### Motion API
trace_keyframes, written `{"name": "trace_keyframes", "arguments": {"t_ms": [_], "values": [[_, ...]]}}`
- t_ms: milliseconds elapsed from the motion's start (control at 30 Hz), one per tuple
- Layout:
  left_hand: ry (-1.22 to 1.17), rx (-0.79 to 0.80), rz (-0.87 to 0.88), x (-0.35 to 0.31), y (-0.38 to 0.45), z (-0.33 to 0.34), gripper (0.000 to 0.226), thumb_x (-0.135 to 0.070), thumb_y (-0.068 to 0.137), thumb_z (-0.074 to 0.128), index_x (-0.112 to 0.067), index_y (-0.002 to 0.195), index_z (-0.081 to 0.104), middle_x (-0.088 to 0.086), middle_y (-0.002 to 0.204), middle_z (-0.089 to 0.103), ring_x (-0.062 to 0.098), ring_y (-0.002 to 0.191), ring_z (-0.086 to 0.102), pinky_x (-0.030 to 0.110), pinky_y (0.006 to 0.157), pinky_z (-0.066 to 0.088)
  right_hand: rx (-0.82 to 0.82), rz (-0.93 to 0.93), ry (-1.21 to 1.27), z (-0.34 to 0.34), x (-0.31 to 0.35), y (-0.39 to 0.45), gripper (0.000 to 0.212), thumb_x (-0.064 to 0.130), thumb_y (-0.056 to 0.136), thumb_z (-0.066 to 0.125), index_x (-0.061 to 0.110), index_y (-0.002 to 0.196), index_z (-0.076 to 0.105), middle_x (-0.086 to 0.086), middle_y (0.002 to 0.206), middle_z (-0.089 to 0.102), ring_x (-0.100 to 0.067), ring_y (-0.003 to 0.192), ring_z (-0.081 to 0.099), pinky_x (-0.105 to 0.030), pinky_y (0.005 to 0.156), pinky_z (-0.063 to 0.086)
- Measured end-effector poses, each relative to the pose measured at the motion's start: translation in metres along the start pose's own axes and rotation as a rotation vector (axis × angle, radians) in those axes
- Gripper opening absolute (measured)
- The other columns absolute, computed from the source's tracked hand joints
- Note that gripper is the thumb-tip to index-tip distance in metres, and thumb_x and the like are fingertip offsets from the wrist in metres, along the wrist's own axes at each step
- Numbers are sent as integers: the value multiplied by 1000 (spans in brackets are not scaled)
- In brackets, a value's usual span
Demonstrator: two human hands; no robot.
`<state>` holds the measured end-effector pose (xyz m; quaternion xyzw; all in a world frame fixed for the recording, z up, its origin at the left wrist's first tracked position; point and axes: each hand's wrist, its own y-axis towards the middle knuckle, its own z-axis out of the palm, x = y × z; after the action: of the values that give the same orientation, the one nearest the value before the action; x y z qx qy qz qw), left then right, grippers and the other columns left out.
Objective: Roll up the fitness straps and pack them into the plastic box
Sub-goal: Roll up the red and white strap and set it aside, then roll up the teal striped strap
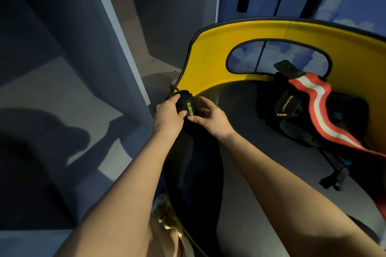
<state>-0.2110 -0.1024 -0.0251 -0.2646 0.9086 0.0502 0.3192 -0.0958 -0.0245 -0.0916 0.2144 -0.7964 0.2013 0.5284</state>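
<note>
left hand (168, 113): you clamp the roll's near-left side, thumb over the top.
right hand (211, 117): fingertips pinch its right edge; neither hand is nearer.
roll (187, 103): black strap, soft webbing, green lettering, between your hands at the yellow rim; its axis looks to run left-right, hard to tell.
loose straps (313, 106): red-white band and black ones, far right, unrolled.
box: not in view.
</note>
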Motion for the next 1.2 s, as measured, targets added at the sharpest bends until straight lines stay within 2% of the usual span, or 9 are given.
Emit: {"name": "trace_keyframes", "arguments": {"t_ms": [233,433,533,667,867,967,1033,1133,1200], "values": [[35,-24,145,-18,-14,7,51,-13,92,57,-16,141,42,7,145,43,26,132,40,38,105,37,-17,-13,-32,-19,1,-24,76,31,81,72,21,145,32,-3,147,41,-19,131,43,-25,99,36],[22,101,234,-53,-23,40,49,-21,92,58,-21,139,44,4,144,45,23,132,41,36,104,38,-85,6,-54,-67,-20,-63,68,28,82,72,20,141,39,1,140,49,-14,126,49,-23,99,39],[13,186,250,-77,-29,62,48,-26,92,58,-25,138,45,6,139,49,23,127,46,36,100,41,-155,43,-87,-94,-30,-79,67,28,82,72,19,140,42,1,141,48,-16,126,50,-28,103,41],[-19,305,300,-109,-34,90,49,-26,91,58,-26,138,44,4,138,50,20,126,48,34,99,43,-250,64,-155,-128,-37,-96,60,26,83,71,17,137,47,-1,136,54,-16,123,52,-27,102,41],[-260,462,270,-157,-40,123,47,-18,91,59,-15,136,47,7,132,56,17,115,57,19,89,40,-503,28,-373,-188,-47,-111,39,18,86,66,6,122,59,-9,122,61,-21,114,55,-10,87,31],[-304,471,246,-174,-37,138,45,-19,92,57,-14,135,47,7,131,57,16,117,56,18,88,39,-616,85,-369,-210,-55,-106,38,23,88,65,7,121,59,-9,125,57,-22,116,52,-17,91,33],[-313,457,243,-181,-34,146,43,-20,92,56,-14,134,48,6,128,58,15,115,56,18,85,40,-656,116,-345,-221,-59,-97,40,26,89,62,8,124,57,-8,129,53,-21,120,49,-17,90,31],[-343,448,215,-187,-27,156,44,-22,92,57,-14,134,47,6,128,59,15,114,56,19,85,40,-676,146,-313,-238,-59,-78,45,33,90,59,10,128,54,-8,131,52,-21,121,48,-18,89,31],[-339,449,200,-189,-22,160,44,-23,93,56,-15,135,46,5,127,59,16,115,55,20,85,40,-656,183,-283,-248,-59,-63,53,40,90,57,11,134,48,-8,134,52,-23,124,48,-24,94,35]]}}
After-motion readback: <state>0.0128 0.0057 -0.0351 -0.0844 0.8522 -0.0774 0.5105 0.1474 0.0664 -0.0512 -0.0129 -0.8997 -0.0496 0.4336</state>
